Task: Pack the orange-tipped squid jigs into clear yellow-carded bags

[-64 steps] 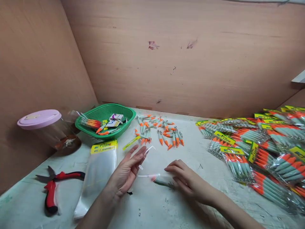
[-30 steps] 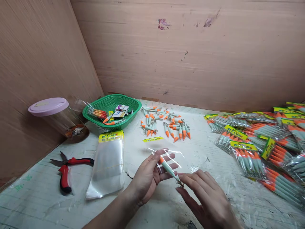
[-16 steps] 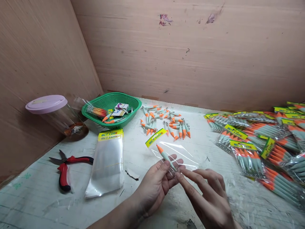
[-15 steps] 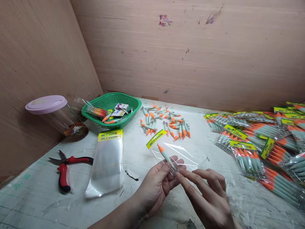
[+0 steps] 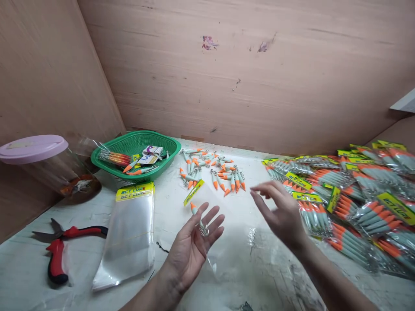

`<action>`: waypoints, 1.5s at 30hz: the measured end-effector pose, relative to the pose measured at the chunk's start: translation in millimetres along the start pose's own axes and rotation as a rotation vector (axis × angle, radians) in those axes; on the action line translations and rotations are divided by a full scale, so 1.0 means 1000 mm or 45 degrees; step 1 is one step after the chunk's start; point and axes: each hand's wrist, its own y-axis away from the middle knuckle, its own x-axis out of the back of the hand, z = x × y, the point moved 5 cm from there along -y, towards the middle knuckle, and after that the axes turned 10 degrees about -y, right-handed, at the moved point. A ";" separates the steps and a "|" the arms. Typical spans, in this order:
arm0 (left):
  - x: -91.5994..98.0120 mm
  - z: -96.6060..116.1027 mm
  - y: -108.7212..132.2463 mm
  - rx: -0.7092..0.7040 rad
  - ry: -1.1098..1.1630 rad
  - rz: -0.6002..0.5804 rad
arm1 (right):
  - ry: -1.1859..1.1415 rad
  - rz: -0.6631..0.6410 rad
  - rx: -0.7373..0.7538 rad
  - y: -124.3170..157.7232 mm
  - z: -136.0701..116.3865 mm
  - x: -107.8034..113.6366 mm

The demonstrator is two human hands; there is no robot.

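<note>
My left hand (image 5: 194,246) holds a clear plastic bag (image 5: 212,201) with a yellow header. The thumb presses on it while the other fingers spread underneath. Inside the bag lies one orange-and-pale-green fishing lure (image 5: 193,208), its middle partly hidden by my thumb, with metal hooks at the lower end. To the right, my right hand (image 5: 280,211) hovers over the table with nothing in it, fingers bent and apart. Beyond both hands is a pile of loose lures (image 5: 231,176), closest to my right fingertips.
At left are red-and-black pliers (image 5: 58,255), a stack of clear bags (image 5: 129,239) with yellow headers, a green basket (image 5: 168,160) and a pink-lidded jar (image 5: 35,149). Packed lure bags (image 5: 313,211) are heaped at right. A wooden wall (image 5: 227,95) stands behind.
My right hand has left the lure's hook end and moved right and up, off the bag. The fingers of my left hand have spread. The view has shifted slightly rightward.
</note>
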 end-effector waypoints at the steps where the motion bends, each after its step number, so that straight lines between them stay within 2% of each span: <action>1: 0.001 0.001 0.000 -0.008 -0.007 0.018 | 0.072 -0.080 -0.240 -0.012 0.028 -0.011; 3: 0.003 0.002 0.000 -0.017 -0.019 0.063 | 0.132 -0.135 -0.380 -0.034 0.069 -0.031; 5: 0.005 0.001 0.000 -0.018 -0.033 0.113 | 0.169 -0.181 -0.443 -0.054 0.095 -0.051; 8: 0.007 0.002 -0.002 -0.021 -0.058 0.144 | 0.216 -0.250 -0.541 -0.075 0.112 -0.075; 11: 0.007 0.008 -0.004 -0.046 -0.067 0.123 | 0.251 -0.302 -0.657 -0.086 0.113 -0.079; 13: 0.007 0.013 -0.005 -0.069 -0.054 0.125 | 0.253 -0.315 -0.709 -0.086 0.110 -0.069; 16: 0.011 0.019 -0.007 -0.098 -0.038 0.170 | 0.206 -0.360 -0.743 -0.069 0.102 -0.039; 19: 0.013 0.019 -0.009 -0.102 -0.047 0.190 | 0.092 -0.494 -0.774 -0.030 0.092 -0.010; 21: 0.012 0.016 -0.010 -0.096 -0.058 0.176 | -0.037 -0.586 -0.737 0.001 0.083 0.002; 24: 0.011 0.011 -0.010 -0.073 -0.081 0.147 | -0.170 -0.588 -0.483 0.039 0.065 0.010; 27: 0.010 0.007 -0.010 -0.042 -0.106 0.126 | -0.141 -0.565 -0.206 0.067 0.050 0.007; 31: 0.011 0.007 -0.010 -0.027 -0.138 0.136 | -0.018 -0.636 -0.034 0.092 0.039 -0.004; 36: 0.010 0.010 -0.010 -0.035 -0.169 0.146 | -0.054 -0.564 -0.050 0.100 0.045 -0.005; 40: 0.010 0.009 -0.011 -0.051 -0.174 0.142 | -0.106 -0.603 -0.023 0.095 0.049 -0.011; 42: 0.012 0.008 -0.013 -0.067 -0.162 0.150 | -0.134 -0.593 0.010 0.089 0.038 -0.008; 45: 0.014 0.009 -0.016 -0.090 -0.142 0.164 | -0.228 -0.537 0.050 0.074 0.002 0.014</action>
